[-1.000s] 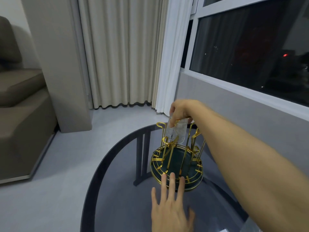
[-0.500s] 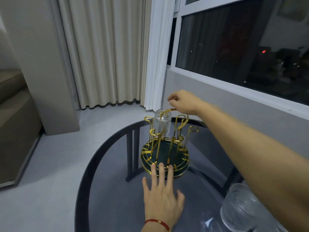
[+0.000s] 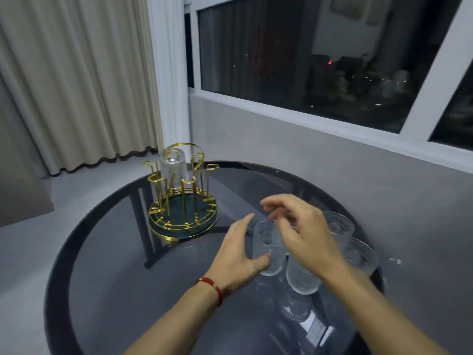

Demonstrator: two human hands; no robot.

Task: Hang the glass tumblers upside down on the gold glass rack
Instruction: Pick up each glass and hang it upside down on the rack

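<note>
Tumblers [image 3: 304,275] clustered | rack [image 3: 181,201] apart, 1 glass [image 3: 172,167] hung

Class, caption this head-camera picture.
Both hands reach for a tumbler; one glass hangs on the gold rack.

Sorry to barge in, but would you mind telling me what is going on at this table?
A person is loading tumblers onto a gold rack on a round glass table. One tumbler already hangs upside down on it. Both hands are now at a cluster of tumblers on the table: the left hand touches the side of the nearest one, while the right hand hovers open above it. Nothing is lifted yet.
</note>
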